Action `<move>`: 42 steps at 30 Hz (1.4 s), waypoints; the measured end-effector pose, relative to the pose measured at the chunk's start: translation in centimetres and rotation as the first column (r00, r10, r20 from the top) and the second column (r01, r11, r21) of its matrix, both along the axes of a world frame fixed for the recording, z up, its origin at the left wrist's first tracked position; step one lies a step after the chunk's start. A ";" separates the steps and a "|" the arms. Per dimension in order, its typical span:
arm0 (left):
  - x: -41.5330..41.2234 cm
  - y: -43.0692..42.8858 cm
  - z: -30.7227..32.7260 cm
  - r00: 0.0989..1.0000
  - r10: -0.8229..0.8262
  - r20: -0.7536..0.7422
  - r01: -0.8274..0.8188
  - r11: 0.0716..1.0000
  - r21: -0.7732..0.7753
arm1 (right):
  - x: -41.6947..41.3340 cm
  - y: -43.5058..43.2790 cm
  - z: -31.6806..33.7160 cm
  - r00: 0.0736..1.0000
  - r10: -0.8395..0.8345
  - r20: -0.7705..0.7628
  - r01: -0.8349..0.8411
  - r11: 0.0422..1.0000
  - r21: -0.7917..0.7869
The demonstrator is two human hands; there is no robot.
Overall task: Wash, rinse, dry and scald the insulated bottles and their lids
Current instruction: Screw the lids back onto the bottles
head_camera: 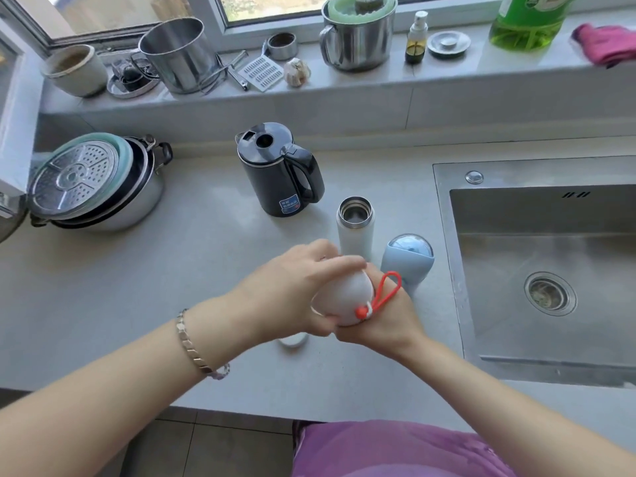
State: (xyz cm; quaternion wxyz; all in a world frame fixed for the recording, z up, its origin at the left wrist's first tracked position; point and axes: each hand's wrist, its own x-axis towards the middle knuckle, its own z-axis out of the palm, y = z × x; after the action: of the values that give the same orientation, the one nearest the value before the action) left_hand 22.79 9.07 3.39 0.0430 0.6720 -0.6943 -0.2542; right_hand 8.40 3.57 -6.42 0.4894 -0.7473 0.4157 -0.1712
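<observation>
White bottle (344,297) with red loop (385,292): held off table (172,287), just near of open white flask (355,222) and blue bottle (407,259). Long axis apparently near-to-far, tilted. Left hand (285,290) fingers (340,261) curled over far end. Right hand (389,321) grips near-right side from below. Sink (537,270) lies right, on right hand's side.

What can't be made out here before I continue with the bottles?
All in the head view:
- White piece with red loop: left hand and right hand hold it and cover most of it; lid or bottle, unclear.
- White round item on the counter: mostly under the left wrist.
- Blue bottle: base behind the right hand.
- Kettle: closed lid hides any water.
- Green bottle: top cut off by the frame edge.
</observation>
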 end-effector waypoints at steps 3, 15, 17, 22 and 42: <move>-0.6 0.4 0.3 0.987 0.093 -0.134 -0.089 0.995 0.037 | 0.6 -0.1 0.3 0.999 -0.018 0.036 0.018 1.000 0.008; 0.3 1.3 -1.4 0.994 -0.043 -0.102 0.034 0.996 -0.088 | 0.0 -0.5 0.9 0.997 0.004 0.074 -0.005 1.000 0.009; -1.7 1.2 -2.2 0.936 0.329 -0.125 -0.334 0.942 -0.019 | 0.6 0.0 1.0 0.997 -0.062 0.050 0.060 0.997 0.041; -1.5 0.5 -3.5 0.889 0.445 -0.108 -0.457 0.847 -0.271 | 1.3 0.1 0.5 0.999 -0.030 0.038 0.024 0.988 0.151; 7.2 4.6 -14.1 0.903 0.427 0.057 -0.427 0.870 0.245 | 3.4 -0.7 -8.1 0.977 -0.212 0.034 0.208 0.973 0.101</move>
State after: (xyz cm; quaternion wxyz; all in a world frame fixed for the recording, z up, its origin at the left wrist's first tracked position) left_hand 30.01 13.66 -10.72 0.0120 0.8086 -0.4909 -0.3241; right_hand 11.84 2.88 -14.54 0.5133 -0.6706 0.4891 -0.2182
